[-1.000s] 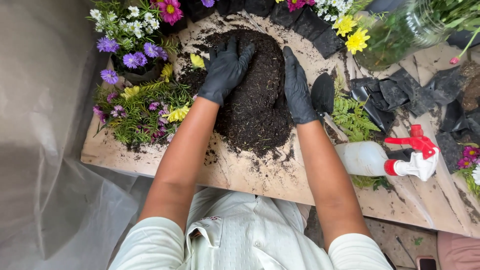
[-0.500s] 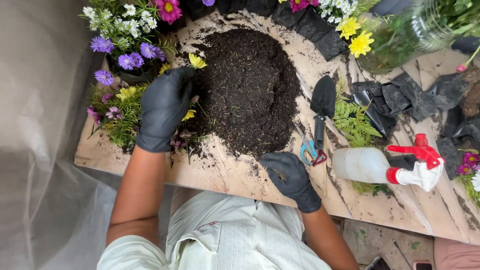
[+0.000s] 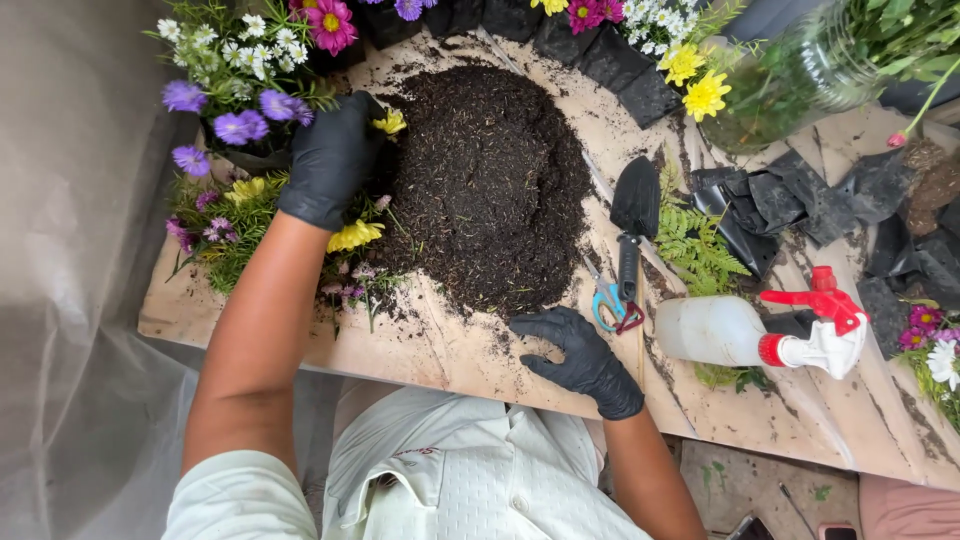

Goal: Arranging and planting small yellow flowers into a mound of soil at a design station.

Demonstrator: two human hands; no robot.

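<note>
Both hands wear black gloves. Left hand [image 3: 328, 160] curls around flower stems at the edge of the soil heap [image 3: 490, 185], beside purple and yellow flowers [image 3: 215, 120]. Right hand [image 3: 580, 358] lies spread and flat on the pale, worn counter [image 3: 480, 350] just below the heap. A white spray bottle [image 3: 745, 332] with red trigger lies on its side at right, near a black trowel [image 3: 634, 215] and blue-handled scissors [image 3: 608, 298]. Grey sheeting [image 3: 70, 300] hangs at left.

A white spray bottle [image 3: 745, 332] with red trigger lies at right.
</note>
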